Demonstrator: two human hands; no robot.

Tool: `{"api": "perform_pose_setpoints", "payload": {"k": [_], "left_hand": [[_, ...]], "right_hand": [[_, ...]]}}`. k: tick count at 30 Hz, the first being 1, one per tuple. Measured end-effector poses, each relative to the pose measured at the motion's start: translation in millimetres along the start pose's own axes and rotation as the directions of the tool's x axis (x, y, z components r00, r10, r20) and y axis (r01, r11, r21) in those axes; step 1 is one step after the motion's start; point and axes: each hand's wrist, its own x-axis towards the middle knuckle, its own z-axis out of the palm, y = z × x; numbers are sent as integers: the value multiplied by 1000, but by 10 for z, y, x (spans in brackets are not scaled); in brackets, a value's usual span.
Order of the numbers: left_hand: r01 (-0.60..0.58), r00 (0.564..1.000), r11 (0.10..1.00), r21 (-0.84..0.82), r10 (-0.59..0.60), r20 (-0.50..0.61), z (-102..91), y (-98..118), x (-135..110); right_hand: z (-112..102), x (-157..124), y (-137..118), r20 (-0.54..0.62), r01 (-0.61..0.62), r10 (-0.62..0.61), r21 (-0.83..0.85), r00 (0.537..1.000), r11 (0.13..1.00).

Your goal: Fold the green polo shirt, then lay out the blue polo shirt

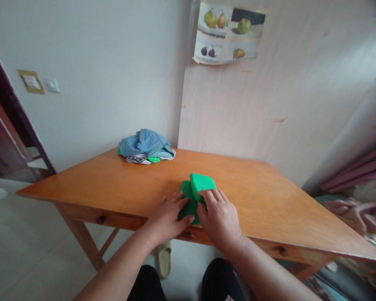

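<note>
A small bright green cloth (196, 187) lies partly folded near the front edge of the wooden table (269, 200), one flap turned up over the rest. My left hand (167, 215) rests flat on its left side with fingers stretched over the fabric. My right hand (219, 215) presses on its right part, fingers curled over the folded flap. Both hands touch the cloth.
A heap of clothes (146, 146), blue on top with white and green beneath, sits at the table's far corner by the wall. A fruit poster (227, 33) hangs above. A slipper (163, 259) lies under the table. More fabric (357, 213) lies at the right.
</note>
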Motion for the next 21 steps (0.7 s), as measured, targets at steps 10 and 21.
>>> {"api": "perform_pose_setpoints", "payload": {"k": [10, 21], "left_hand": [[-19, 990, 998, 64, 28, -137, 251, 125, -66], [-37, 961, 999, -5, 34, -276, 179, 127, -103]], "right_hand": [[202, -105, -81, 106, 222, -221, 7, 970, 975], [138, -164, 113, 114, 172, -178, 63, 977, 983]]}}
